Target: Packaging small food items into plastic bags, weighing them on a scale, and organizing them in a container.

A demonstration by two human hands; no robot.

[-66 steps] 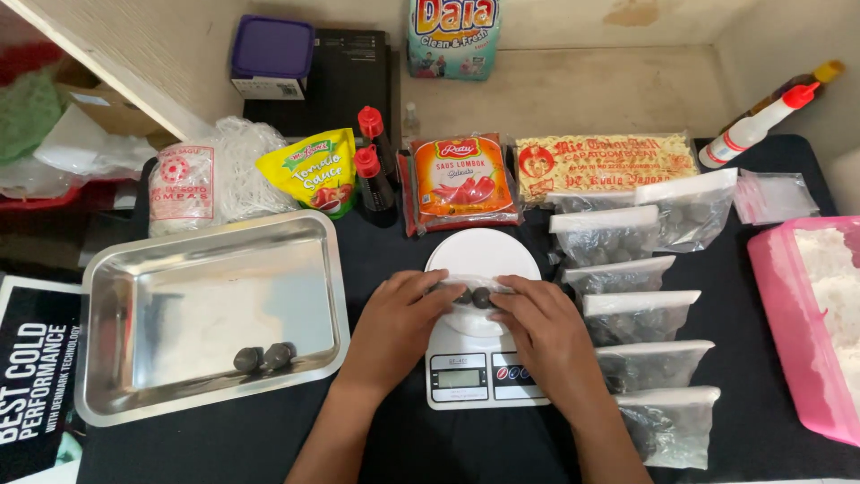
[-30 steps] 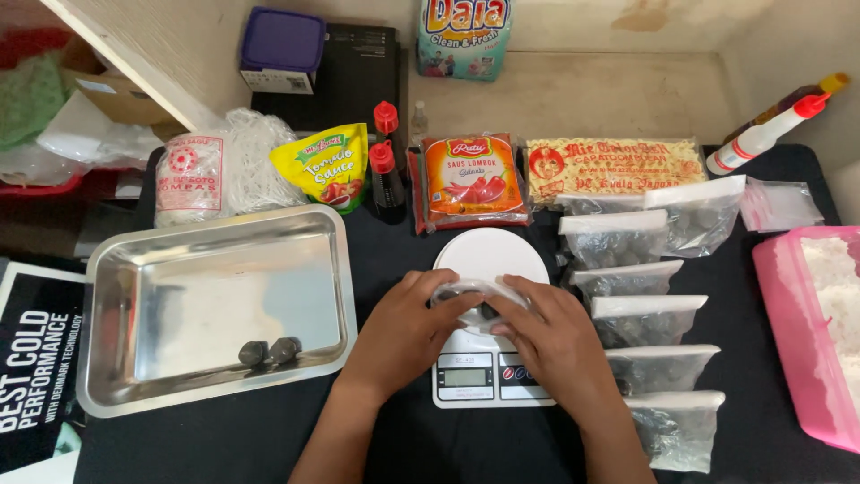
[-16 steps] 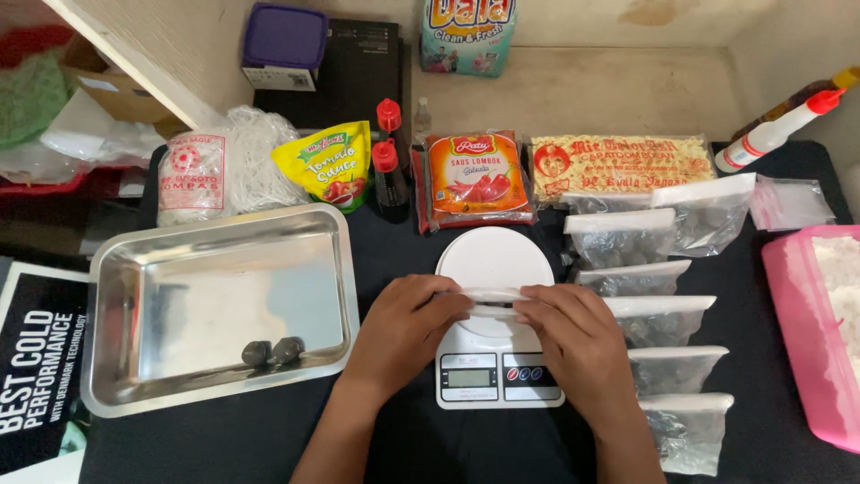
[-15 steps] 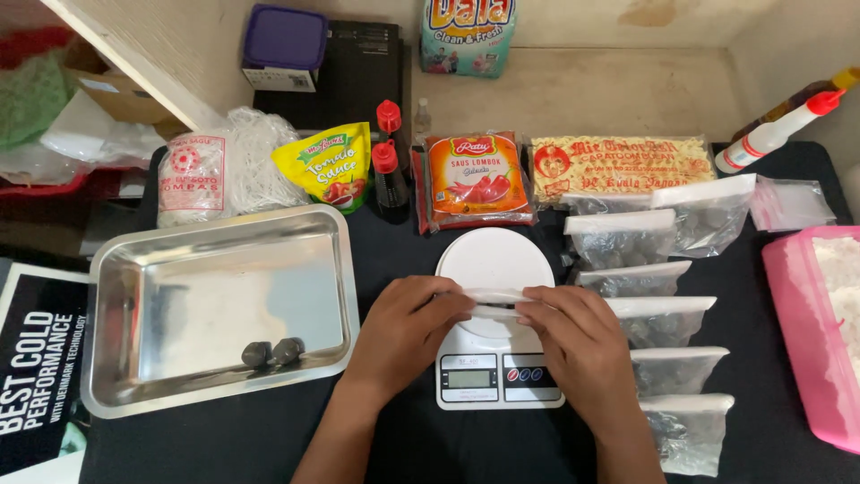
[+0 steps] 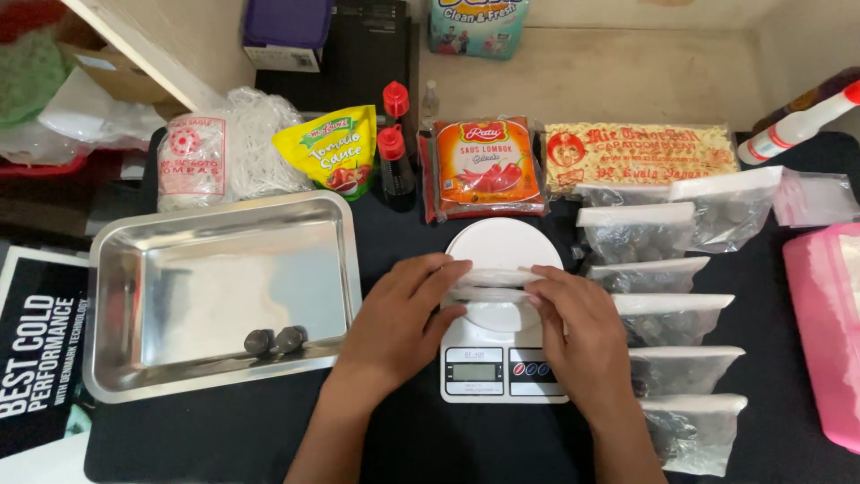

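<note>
Fingers of my left hand [image 5: 400,312] and right hand [image 5: 578,333] are pinched on a small clear plastic bag [image 5: 490,281], flat over the white kitchen scale [image 5: 502,358]. Steel tray [image 5: 121,358] on my left holds two dark balls [image 5: 273,341]. Sealed bags [image 5: 676,318] crowd the right edge, soft and crinkly.

Bright, even light; sharp, glare on metal tray [image 5: 116,269].

Both hands' fingers [image 5: 445,273] seemingly pinched together
</note>
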